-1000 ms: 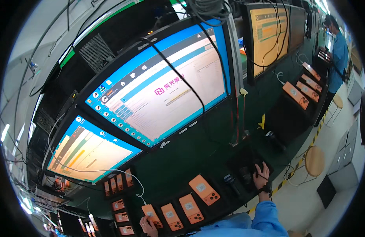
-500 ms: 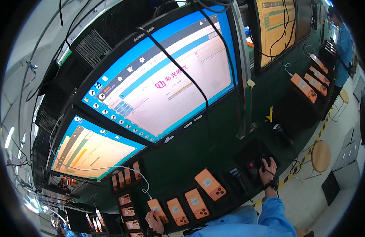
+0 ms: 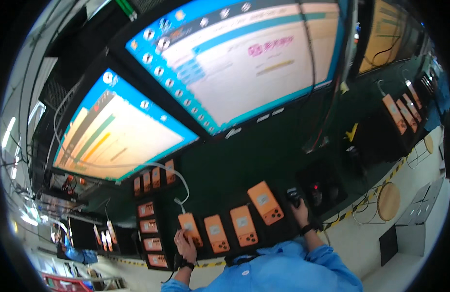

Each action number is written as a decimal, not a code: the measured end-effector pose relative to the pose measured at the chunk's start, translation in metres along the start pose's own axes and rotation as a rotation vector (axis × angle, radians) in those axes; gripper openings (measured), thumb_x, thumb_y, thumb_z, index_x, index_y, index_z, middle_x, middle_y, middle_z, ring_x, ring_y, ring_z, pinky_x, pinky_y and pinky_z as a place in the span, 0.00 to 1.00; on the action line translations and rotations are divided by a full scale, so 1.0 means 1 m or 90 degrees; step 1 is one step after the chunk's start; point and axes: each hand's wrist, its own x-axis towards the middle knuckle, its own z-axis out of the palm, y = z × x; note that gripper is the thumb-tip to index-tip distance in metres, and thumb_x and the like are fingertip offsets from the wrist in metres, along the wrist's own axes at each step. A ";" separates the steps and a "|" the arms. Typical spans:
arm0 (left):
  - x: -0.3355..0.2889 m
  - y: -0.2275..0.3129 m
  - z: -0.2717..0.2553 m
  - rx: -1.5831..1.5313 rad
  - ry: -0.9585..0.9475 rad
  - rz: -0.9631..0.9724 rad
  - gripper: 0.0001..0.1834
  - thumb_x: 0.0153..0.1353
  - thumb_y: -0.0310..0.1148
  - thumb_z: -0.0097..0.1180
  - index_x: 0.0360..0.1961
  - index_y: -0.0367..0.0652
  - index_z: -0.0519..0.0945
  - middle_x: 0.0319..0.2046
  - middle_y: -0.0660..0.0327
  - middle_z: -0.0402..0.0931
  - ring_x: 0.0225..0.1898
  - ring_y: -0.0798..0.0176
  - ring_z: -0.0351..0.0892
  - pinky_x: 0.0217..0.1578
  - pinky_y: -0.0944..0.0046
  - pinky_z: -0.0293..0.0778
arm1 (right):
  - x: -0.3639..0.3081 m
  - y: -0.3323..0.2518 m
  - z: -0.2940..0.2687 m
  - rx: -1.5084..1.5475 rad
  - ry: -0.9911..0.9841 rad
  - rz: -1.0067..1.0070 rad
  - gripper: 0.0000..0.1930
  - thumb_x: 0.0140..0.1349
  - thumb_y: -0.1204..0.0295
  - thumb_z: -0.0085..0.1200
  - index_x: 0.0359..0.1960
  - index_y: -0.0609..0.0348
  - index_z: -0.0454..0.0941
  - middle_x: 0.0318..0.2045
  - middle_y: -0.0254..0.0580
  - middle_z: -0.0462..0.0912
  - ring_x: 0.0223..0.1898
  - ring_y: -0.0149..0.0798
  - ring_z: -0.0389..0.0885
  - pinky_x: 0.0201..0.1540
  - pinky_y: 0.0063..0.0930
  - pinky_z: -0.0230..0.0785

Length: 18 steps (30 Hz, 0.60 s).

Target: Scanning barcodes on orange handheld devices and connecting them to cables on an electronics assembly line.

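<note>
My left hand (image 3: pixel 185 246) has its fingers curled over the lower left side of an orange smartphone (image 3: pixel 188 227). A white cable (image 3: pixel 184 187) is plugged into that phone's top end. To its right, in a row, are a second orange phone (image 3: pixel 216 232), a third (image 3: pixel 243 225) and a larger-looking one (image 3: pixel 265 202), all back up with a white label. My right hand (image 3: pixel 300 215) is closed around the handle of a black handheld barcode scanner (image 3: pixel 293 196), which lies to the right of the row. Part of its grip is hidden by the fingers.
Two lit monitors (image 3: pixel 264 63) stand behind the dark green bench (image 3: pixel 225 160). More orange phones (image 3: pixel 148 226) sit in black trays at left. A computer mouse (image 3: pixel 316 193) with a red light is on a black pad. Phones (image 3: pixel 394 114) and a stool (image 3: pixel 389 200) are at right.
My right hand has left the mouse and moved left onto the barcode scanner. My left hand stays at the cabled phone. The whole view has shifted, with the monitors now higher.
</note>
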 end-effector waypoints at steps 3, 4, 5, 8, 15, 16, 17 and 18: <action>0.001 0.000 0.000 -0.010 0.026 0.019 0.17 0.67 0.28 0.49 0.56 0.37 0.69 0.56 0.47 0.69 0.60 0.43 0.65 0.62 0.48 0.61 | 0.001 -0.012 -0.037 0.473 -0.230 0.188 0.16 0.66 0.57 0.56 0.44 0.58 0.76 0.25 0.35 0.79 0.20 0.32 0.77 0.24 0.28 0.70; 0.002 -0.001 -0.001 -0.009 0.014 0.022 0.16 0.68 0.28 0.48 0.56 0.37 0.69 0.55 0.48 0.69 0.60 0.44 0.66 0.62 0.49 0.61 | -0.008 -0.022 -0.053 0.496 -0.221 0.155 0.13 0.68 0.60 0.55 0.42 0.56 0.74 0.22 0.33 0.76 0.16 0.29 0.74 0.20 0.24 0.67; 0.002 -0.001 -0.001 -0.018 0.018 0.011 0.16 0.68 0.28 0.48 0.56 0.37 0.69 0.55 0.48 0.69 0.60 0.44 0.66 0.62 0.49 0.61 | -0.019 -0.033 -0.068 0.492 -0.227 0.130 0.13 0.68 0.61 0.54 0.42 0.57 0.74 0.22 0.33 0.76 0.17 0.29 0.74 0.20 0.23 0.67; 0.003 0.000 -0.001 -0.026 0.020 -0.007 0.15 0.69 0.28 0.47 0.55 0.37 0.69 0.55 0.49 0.70 0.59 0.46 0.66 0.62 0.49 0.62 | -0.043 -0.074 -0.106 0.494 -0.292 0.038 0.11 0.69 0.64 0.55 0.40 0.58 0.72 0.21 0.31 0.75 0.18 0.27 0.74 0.20 0.22 0.66; 0.002 0.001 -0.003 -0.045 0.033 -0.028 0.14 0.70 0.30 0.47 0.55 0.38 0.70 0.55 0.50 0.70 0.60 0.47 0.67 0.60 0.50 0.64 | -0.072 -0.117 -0.108 0.194 -0.466 -0.084 0.15 0.67 0.62 0.57 0.46 0.59 0.75 0.21 0.29 0.75 0.17 0.21 0.73 0.19 0.18 0.63; 0.002 0.001 -0.003 -0.047 0.042 -0.024 0.14 0.69 0.29 0.48 0.54 0.37 0.71 0.55 0.50 0.71 0.60 0.46 0.67 0.60 0.50 0.65 | -0.074 -0.117 -0.108 0.193 -0.475 -0.087 0.15 0.67 0.62 0.57 0.46 0.59 0.75 0.21 0.29 0.75 0.17 0.21 0.73 0.19 0.18 0.63; 0.002 0.001 -0.003 -0.048 0.036 -0.025 0.14 0.68 0.29 0.49 0.54 0.37 0.71 0.55 0.50 0.72 0.59 0.45 0.68 0.59 0.50 0.66 | -0.076 -0.117 -0.107 0.216 -0.469 -0.064 0.15 0.67 0.62 0.57 0.46 0.59 0.75 0.21 0.29 0.75 0.17 0.22 0.73 0.19 0.18 0.63; 0.002 0.001 -0.003 -0.051 0.058 -0.022 0.14 0.68 0.29 0.49 0.54 0.37 0.71 0.55 0.50 0.72 0.59 0.45 0.68 0.59 0.50 0.66 | -0.077 -0.117 -0.107 0.236 -0.448 -0.043 0.14 0.67 0.62 0.57 0.46 0.59 0.75 0.21 0.29 0.75 0.17 0.22 0.73 0.19 0.18 0.63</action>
